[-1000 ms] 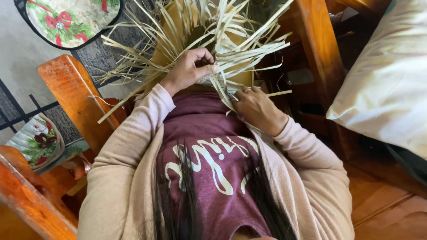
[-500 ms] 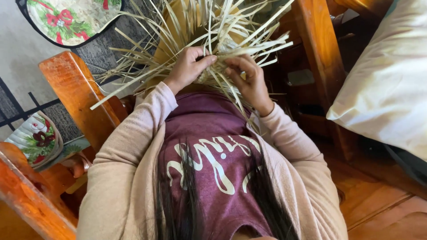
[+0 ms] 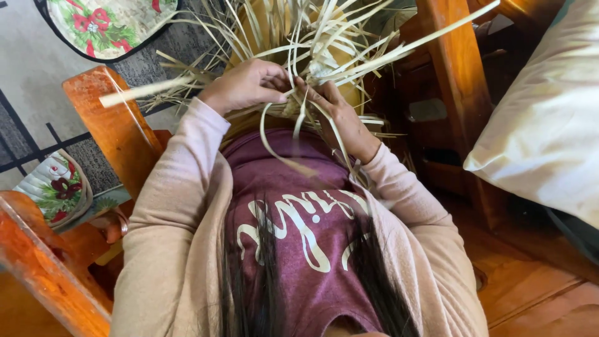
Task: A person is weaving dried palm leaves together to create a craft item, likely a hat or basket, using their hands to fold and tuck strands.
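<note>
1. Shifted leftward since half a second ago: left hand [image 3: 244,84], now pinching pale straw strips [image 3: 324,47] at the woven knot.
2. Right hand [image 3: 337,115] just beside it, fingers pressed on one looping strip [image 3: 274,146] curling toward the chest.
3. Weaving step underway, probably; next likely needs tucking that loop under neighbouring strands.

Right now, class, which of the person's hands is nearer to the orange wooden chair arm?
Left. The left hand sits just right of the wooden chair arm in the picture; the right hand lies farther away, beyond the straw strips.
</note>
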